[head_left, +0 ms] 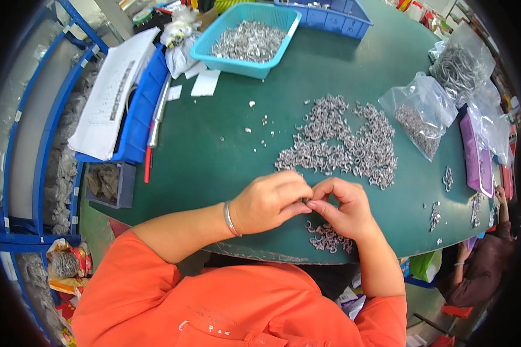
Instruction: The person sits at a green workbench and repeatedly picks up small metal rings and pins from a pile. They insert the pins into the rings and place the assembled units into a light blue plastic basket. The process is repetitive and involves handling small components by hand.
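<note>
I see a tiny metal part (305, 200) pinched between both sets of fingertips at the near table edge, mostly hidden, shape unclear to me. Left hand (270, 202) pinches it from the left, bangle (230, 219) at the wrist; right hand (344, 207) grips it from the right. Small heap of metal clips (329, 238) just under the right hand, partly covered. Big loose pile (344, 144) farther out on the green table (214, 162). Teal basket (248, 39) far; plastic bags (422, 113) right. Another person's sleeve (480, 272) cut off at the right rim.
</note>
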`<state>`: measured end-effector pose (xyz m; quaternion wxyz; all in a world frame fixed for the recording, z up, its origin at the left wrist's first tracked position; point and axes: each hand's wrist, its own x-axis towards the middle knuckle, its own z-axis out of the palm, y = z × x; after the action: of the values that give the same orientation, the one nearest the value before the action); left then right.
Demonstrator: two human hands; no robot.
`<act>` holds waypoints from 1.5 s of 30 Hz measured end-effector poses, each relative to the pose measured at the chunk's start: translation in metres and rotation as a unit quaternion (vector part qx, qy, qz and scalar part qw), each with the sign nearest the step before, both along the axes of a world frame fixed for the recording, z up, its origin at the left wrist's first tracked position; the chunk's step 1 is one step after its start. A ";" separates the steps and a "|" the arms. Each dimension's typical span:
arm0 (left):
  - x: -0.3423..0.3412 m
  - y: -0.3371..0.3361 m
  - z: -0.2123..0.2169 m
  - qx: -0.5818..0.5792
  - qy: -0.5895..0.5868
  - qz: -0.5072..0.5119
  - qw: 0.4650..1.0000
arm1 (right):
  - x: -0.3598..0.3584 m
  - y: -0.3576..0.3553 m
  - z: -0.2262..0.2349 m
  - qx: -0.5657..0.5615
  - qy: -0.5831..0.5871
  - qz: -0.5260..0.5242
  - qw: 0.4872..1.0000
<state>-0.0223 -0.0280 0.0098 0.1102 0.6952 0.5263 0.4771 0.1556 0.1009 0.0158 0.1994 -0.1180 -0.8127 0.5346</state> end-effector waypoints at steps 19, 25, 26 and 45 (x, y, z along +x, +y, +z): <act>-0.140 0.063 0.025 -0.003 0.156 0.322 0.934 | 0.019 0.034 -0.005 0.233 -0.005 -0.101 0.967; -0.091 0.018 0.001 -0.039 0.000 0.329 0.944 | 0.017 0.033 -0.004 0.257 -0.035 -0.044 0.965; -0.090 0.016 -0.003 -0.049 -0.016 0.326 0.944 | 0.017 0.034 -0.005 0.244 -0.021 -0.050 0.968; -0.072 -0.008 0.029 -0.350 0.132 -0.076 0.924 | 0.005 0.022 0.000 0.220 -0.003 0.002 0.975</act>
<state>-0.0939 -0.0359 0.0388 0.3121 0.7066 0.6155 0.1564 0.1603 0.1230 0.0159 0.2172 -0.0709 -0.9114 0.3423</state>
